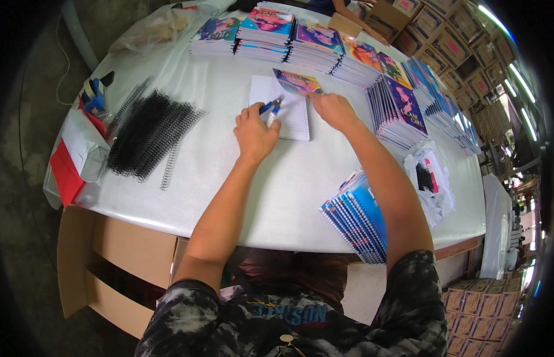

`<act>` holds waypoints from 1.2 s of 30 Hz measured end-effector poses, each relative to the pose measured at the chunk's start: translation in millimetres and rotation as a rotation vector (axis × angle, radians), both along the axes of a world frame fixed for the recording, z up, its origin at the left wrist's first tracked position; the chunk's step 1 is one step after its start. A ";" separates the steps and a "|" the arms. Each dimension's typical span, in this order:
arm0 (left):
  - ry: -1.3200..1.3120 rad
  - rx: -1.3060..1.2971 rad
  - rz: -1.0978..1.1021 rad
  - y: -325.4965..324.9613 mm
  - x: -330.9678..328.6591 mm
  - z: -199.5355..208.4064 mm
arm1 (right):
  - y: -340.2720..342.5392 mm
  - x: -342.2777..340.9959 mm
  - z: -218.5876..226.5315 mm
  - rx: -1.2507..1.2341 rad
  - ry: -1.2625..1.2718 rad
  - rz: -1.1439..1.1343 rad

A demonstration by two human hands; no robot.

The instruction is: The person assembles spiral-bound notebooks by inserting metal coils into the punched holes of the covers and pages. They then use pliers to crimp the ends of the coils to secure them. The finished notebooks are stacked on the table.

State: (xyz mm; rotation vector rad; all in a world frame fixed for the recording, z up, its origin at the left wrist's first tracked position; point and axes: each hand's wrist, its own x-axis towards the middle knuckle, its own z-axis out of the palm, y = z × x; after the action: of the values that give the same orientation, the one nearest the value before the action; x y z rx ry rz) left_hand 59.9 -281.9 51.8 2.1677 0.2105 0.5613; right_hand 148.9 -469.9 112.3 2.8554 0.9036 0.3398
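Observation:
An open notebook with lined white pages [296, 126] lies on the white-covered table in front of me. My left hand [256, 132] is closed around blue-handled pliers [271, 110], their metal head pointing up over the page. With its fingers pinched, my right hand [335, 111] grips the near right corner of the notebook's colourful illustrated cover [297, 81], which is tilted up off the pages. The binding edge of this notebook is not clear to see. To the left of my left hand lies a heap of black spiral binding coils [147, 134], one coil apart from the rest.
Stacks of spiral notebooks [265, 33] line the table's far edge and curve down its right side [402, 113]. Blue notebooks [357, 214] lie near my right forearm, beside crumpled white plastic [431, 184]. An open carton [128, 250] stands below the left edge. Another person's arm [363, 24] shows beyond.

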 end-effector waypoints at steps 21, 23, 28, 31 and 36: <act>0.111 0.254 0.036 -13.3 11.8 -11.5 | -153.3 -202.3 96.6 0.647 0.447 -0.032; 0.063 0.214 -0.012 -27.0 23.6 -16.8 | -205.2 -222.1 79.6 0.856 0.545 -0.292; 0.025 0.117 -0.167 -66.2 62.0 -22.9 | -241.5 -225.1 50.0 0.774 0.716 -0.370; 0.024 0.134 -0.275 -81.8 66.1 -14.3 | -243.0 -213.7 40.5 0.701 0.874 -0.494; -0.256 -0.088 -0.746 -122.3 -51.3 58.8 | -249.7 -217.5 29.1 0.888 0.925 -0.665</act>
State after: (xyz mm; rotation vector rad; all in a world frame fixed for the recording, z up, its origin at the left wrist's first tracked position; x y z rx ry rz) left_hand 8.6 -404.2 110.6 1.8786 -0.6744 0.3716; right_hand -68.6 -719.6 141.4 3.8966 -0.3657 -0.9519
